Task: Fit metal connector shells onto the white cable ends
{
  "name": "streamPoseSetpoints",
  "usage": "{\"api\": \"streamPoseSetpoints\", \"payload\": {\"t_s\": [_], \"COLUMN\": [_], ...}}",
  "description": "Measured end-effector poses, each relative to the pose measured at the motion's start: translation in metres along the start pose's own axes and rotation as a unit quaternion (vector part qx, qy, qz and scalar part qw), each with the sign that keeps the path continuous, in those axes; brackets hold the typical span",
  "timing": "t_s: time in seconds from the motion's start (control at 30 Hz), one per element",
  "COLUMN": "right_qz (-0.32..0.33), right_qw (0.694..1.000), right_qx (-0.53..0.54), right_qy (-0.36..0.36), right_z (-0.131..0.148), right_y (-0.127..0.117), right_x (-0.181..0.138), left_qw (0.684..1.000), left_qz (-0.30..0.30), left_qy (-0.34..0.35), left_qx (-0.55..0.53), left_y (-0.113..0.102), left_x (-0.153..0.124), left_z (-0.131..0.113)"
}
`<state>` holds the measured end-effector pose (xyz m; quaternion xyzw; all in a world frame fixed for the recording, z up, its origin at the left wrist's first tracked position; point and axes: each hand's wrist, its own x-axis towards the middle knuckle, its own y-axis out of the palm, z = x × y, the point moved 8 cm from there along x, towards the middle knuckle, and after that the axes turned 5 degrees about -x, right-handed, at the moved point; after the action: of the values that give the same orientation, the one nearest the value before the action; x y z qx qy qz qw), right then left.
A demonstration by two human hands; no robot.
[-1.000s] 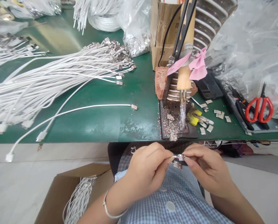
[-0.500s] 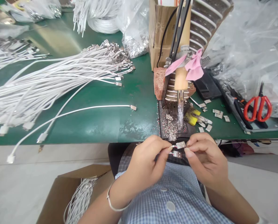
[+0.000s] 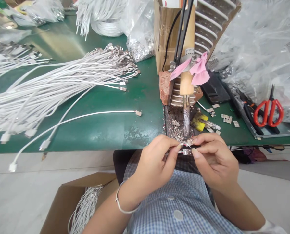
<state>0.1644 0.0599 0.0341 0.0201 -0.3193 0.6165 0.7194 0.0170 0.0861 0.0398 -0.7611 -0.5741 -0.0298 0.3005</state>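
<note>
My left hand (image 3: pixel 158 162) is closed in a pinch on the ends of white USB cables. Short coloured wires and metal plugs stick out past its fingertips. The lower USB plug (image 3: pixel 186 151) points right between my hands. The upper USB plug (image 3: pixel 189 142) lies against the index fingertip of my right hand (image 3: pixel 216 161), whose fingers are closed around its end. A thin bright strand shows near the right thumb; what it is I cannot make out. Just beyond my fingers a soldering iron (image 3: pixel 186 86) with a pink ribbon points downward, its tip above a plate of solder crumbs (image 3: pixel 175 130).
A large bundle of white cables (image 3: pixel 62 84) lies on the green table (image 3: pixel 106 130), with one single cable (image 3: pixel 86 115) in front. Red-handled snips (image 3: pixel 268 112), a phone (image 3: pixel 215 87) and loose metal shells (image 3: pixel 227 119) are at right. Below stands a cardboard box (image 3: pixel 59 201) of cables.
Both hands have risen slightly toward the soldering iron's tip. The upper plug is now more covered by my right fingers, and a thin strand shows between them.
</note>
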Motion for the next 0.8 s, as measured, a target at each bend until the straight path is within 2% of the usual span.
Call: {"api": "streamPoseSetpoints", "payload": {"t_s": [0.8], "right_qz": [0.004], "right_qw": [1.0], "right_qx": [-0.009], "right_qy": [-0.021], "right_z": [0.0042], "right_y": [-0.0006], "right_x": [0.0023], "left_qw": [0.999], "left_qz": [-0.027], "left_qy": [0.025], "left_qx": [0.013], "left_y": [0.0003], "left_x": [-0.0018], "left_z": [-0.0012]}}
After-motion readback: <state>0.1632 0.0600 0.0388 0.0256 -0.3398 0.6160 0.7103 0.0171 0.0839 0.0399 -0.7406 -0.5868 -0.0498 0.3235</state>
